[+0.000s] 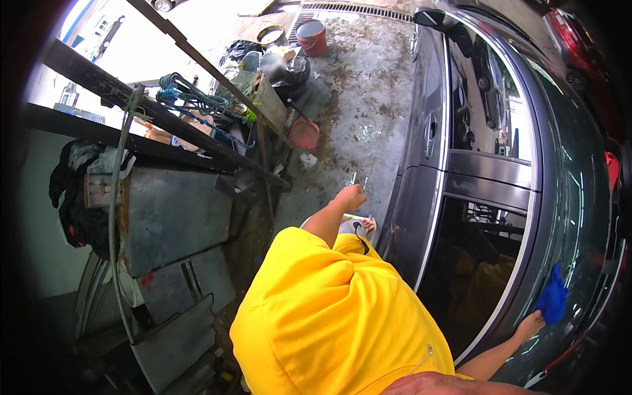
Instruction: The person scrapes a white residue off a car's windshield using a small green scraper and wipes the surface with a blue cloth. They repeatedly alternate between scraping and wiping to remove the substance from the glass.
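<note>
My right hand (530, 324) reaches out over the dark car's roof (559, 204). Its fingers are closed on a bright blue cloth (553, 296), which lies bunched against the shiny roof surface. In front of my body, my left hand (352, 197) is held away from the car's side with its fingers curled in. Whatever may be inside those fingers is too small to make out; thin bright streaks show just beyond them. Between my hands runs the car's side, with a dark rear window (477, 250) and a front window (490, 99).
To my left stand metal panels (178, 217) and dark beams (158, 108) with blue rope (191, 95). Ahead on the wet, stained floor (368, 85) are a red bucket (311, 38), a red dustpan (304, 134) and bagged rubbish. A red car (571, 49) stands beyond the roof.
</note>
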A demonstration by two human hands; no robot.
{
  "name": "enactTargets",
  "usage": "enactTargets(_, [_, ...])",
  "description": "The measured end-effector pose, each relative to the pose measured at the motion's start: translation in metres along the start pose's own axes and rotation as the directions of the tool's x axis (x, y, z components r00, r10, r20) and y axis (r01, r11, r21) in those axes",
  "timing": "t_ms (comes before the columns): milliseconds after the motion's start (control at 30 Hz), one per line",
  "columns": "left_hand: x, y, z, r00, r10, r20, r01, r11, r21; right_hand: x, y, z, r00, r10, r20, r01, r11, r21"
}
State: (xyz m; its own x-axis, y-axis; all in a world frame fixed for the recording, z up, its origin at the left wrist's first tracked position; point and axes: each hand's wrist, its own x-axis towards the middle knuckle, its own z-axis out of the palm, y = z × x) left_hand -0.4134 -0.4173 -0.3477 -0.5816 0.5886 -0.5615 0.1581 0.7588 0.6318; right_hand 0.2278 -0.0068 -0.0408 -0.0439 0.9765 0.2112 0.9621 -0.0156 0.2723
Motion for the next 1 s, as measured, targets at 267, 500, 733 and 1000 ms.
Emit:
enactTargets(267, [-0.028, -0.010, 0.027, 0.983, -0.119, 0.141, 0.131, 0.988, -0.082, 0.008, 0.022, 0.023, 0.997, -0.049, -0.063, 0.049, 0.999, 0.008])
enactTargets(500, [-0.212, 0.265, -0.053, 0.218, 0.801, 0.558, -0.008, 0.573, -0.820, -0.025, -0.059, -0.047, 0.991, 0.123, -0.047, -0.120, 0.991, 0.066])
enactTargets(733, [-0.361, 0.359, -0.078, -0.788, 0.603, 0.125, 0.118, 0.347, -0.930, -0.040, -0.062, -0.068, 0.979, 0.199, -0.045, -0.188, 0.965, 0.182])
enactTargets(1000, [-0.418, 0.377, -0.073, -0.611, 0.766, -0.200, 0.235, -0.065, -0.970, -0.049, -0.066, -0.073, 0.993, 0.022, -0.115, -0.019, 1.000, 0.021])
